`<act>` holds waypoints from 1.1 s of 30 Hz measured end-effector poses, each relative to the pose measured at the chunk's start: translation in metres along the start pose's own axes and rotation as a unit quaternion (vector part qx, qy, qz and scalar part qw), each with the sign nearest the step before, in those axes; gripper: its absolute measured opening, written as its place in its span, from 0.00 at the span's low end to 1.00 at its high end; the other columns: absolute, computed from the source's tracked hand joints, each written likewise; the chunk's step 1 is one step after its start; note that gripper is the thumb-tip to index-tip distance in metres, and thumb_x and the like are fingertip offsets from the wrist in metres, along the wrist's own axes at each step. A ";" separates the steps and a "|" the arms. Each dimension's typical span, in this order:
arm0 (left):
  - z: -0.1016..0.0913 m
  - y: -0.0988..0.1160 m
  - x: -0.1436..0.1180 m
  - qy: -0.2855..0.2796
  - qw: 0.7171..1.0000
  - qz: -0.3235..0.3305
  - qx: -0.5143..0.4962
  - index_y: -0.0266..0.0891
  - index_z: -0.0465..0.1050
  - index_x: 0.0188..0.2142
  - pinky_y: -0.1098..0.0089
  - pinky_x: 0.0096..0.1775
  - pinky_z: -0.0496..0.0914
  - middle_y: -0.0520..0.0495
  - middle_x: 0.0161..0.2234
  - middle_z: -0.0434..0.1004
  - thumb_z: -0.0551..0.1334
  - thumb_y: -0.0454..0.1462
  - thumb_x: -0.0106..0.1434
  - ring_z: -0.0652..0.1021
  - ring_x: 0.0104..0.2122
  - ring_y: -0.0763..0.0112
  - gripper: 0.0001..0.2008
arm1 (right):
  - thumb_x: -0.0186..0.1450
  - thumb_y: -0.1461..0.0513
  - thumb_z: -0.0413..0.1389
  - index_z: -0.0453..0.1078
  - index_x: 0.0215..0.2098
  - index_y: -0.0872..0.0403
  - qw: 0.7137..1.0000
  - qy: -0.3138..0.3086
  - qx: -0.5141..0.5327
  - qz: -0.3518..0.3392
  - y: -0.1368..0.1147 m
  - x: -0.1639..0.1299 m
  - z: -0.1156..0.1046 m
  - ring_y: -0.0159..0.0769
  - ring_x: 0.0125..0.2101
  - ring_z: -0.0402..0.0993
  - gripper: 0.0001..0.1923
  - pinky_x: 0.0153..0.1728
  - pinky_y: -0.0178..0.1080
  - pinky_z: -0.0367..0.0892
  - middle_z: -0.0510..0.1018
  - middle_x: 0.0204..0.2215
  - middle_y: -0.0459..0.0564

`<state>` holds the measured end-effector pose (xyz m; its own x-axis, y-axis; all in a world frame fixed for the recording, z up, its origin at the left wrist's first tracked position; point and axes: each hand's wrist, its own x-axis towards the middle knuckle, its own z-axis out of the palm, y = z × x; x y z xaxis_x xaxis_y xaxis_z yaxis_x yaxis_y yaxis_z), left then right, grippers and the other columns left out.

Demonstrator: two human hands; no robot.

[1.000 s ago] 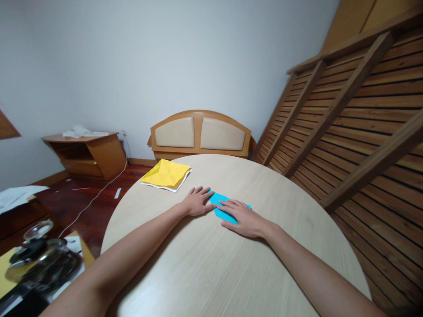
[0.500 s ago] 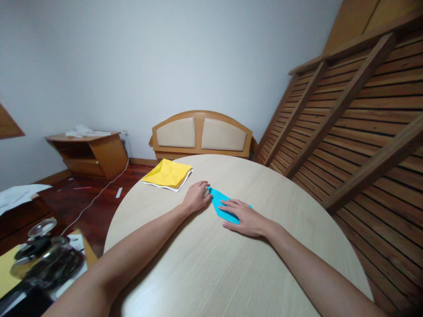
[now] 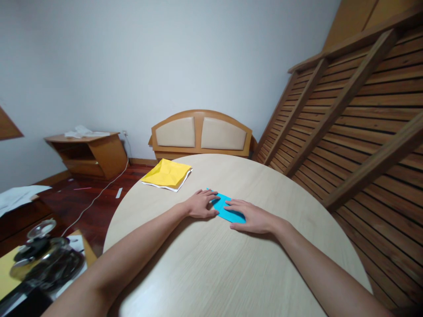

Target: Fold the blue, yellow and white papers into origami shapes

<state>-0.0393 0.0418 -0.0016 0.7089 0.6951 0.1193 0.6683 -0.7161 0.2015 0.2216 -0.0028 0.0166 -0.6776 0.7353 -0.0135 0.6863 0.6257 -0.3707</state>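
Far left, off the desk: dark glass-lidded pot (image 3: 42, 259) on a low surface, corner cabinet (image 3: 89, 152) against the wall, white cable (image 3: 99, 193) across the floor. On the round desk (image 3: 205, 273), far-left portion: yellow folded paper (image 3: 167, 174), flat, well apart from both hands. Centre: left hand (image 3: 201, 204) laid palm down, fingers together and extended, fingertips resting on the left end of the blue folded paper (image 3: 228, 210). Change against half a second ago: left hand then loosely curled at the paper's pointed tip, now flattened and advanced onto the sheet; visible blue area reduced, far point nearly covered. Right of centre: right hand (image 3: 253, 216) palm down, fingers spread slightly, pressing the right portion of the same paper; shifted slightly rightward and nearer. Reading: fold being pressed flat and creased under both hands, paper pinned against the desk, not lifted. Far right: slatted wooden panel (image 3: 357, 132) leaning beside the desk; padded headboard (image 3: 200, 134) behind.
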 end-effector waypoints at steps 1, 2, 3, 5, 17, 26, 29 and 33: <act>-0.001 0.000 0.000 -0.004 1.000 -0.003 -0.002 0.41 0.62 0.64 0.49 0.64 0.55 0.39 0.66 0.60 0.60 0.53 0.63 0.62 0.65 0.49 0.34 | 0.61 0.41 0.58 0.62 0.66 0.51 1.000 -0.007 0.005 0.008 0.002 -0.002 -0.003 0.52 0.67 0.52 0.41 0.67 0.51 0.49 0.59 0.68 0.55; -0.001 0.001 0.000 -0.007 1.000 -0.005 -0.005 0.42 0.61 0.64 0.49 0.64 0.54 0.39 0.66 0.59 0.60 0.53 0.63 0.61 0.65 0.49 0.34 | 0.60 0.41 0.59 0.62 0.66 0.50 1.000 -0.015 0.011 0.017 0.003 -0.004 -0.005 0.52 0.67 0.52 0.42 0.67 0.51 0.49 0.58 0.68 0.55; -0.001 0.001 -0.001 -0.010 1.000 -0.009 -0.008 0.42 0.61 0.65 0.49 0.64 0.53 0.39 0.67 0.59 0.60 0.54 0.63 0.61 0.66 0.49 0.35 | 0.59 0.41 0.60 0.62 0.66 0.50 0.999 -0.023 0.015 0.027 0.005 -0.006 -0.008 0.53 0.67 0.51 0.43 0.67 0.51 0.49 0.57 0.68 0.54; -0.002 0.003 -0.001 -0.015 1.000 -0.017 -0.011 0.43 0.61 0.65 0.47 0.64 0.52 0.40 0.67 0.58 0.60 0.54 0.63 0.60 0.66 0.48 0.35 | 0.56 0.42 0.63 0.62 0.66 0.50 0.998 -0.034 0.018 0.046 0.008 -0.009 -0.011 0.55 0.68 0.50 0.45 0.67 0.53 0.48 0.57 0.69 0.54; -0.003 0.005 -0.002 -0.021 1.000 -0.014 -0.006 0.44 0.61 0.65 0.47 0.64 0.52 0.39 0.68 0.56 0.58 0.55 0.63 0.60 0.66 0.47 0.35 | 0.52 0.43 0.66 0.61 0.67 0.52 0.996 -0.039 0.035 0.066 0.015 -0.015 -0.014 0.56 0.67 0.50 0.49 0.67 0.53 0.48 0.56 0.69 0.57; -0.003 0.007 -0.003 -0.018 1.000 -0.020 -0.001 0.44 0.60 0.65 0.45 0.64 0.51 0.40 0.68 0.55 0.58 0.53 0.64 0.59 0.66 0.47 0.34 | 0.51 0.58 0.62 0.67 0.62 0.49 0.998 -0.032 0.020 0.052 0.017 -0.014 -0.014 0.57 0.68 0.46 0.40 0.66 0.55 0.47 0.60 0.67 0.54; -0.001 0.006 -0.003 -0.016 1.000 -0.017 -0.002 0.45 0.60 0.66 0.44 0.64 0.51 0.40 0.68 0.55 0.58 0.53 0.64 0.58 0.67 0.45 0.34 | 0.52 0.59 0.61 0.69 0.61 0.49 0.998 -0.037 0.019 0.048 0.018 -0.014 -0.016 0.56 0.68 0.46 0.36 0.66 0.55 0.48 0.62 0.66 0.53; 0.000 0.004 -0.005 -0.019 1.000 -0.017 -0.008 0.47 0.60 0.66 0.42 0.64 0.50 0.41 0.69 0.54 0.58 0.53 0.64 0.57 0.67 0.44 0.33 | 0.55 0.57 0.60 0.73 0.57 0.49 0.998 -0.018 0.011 0.053 0.019 -0.015 -0.020 0.57 0.66 0.51 0.30 0.64 0.56 0.51 0.70 0.61 0.53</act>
<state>-0.0395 0.0355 -0.0014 0.6943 0.7157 0.0761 0.6882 -0.6911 0.2211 0.2497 0.0034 0.0285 -0.6116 0.7864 -0.0873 0.7488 0.5396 -0.3849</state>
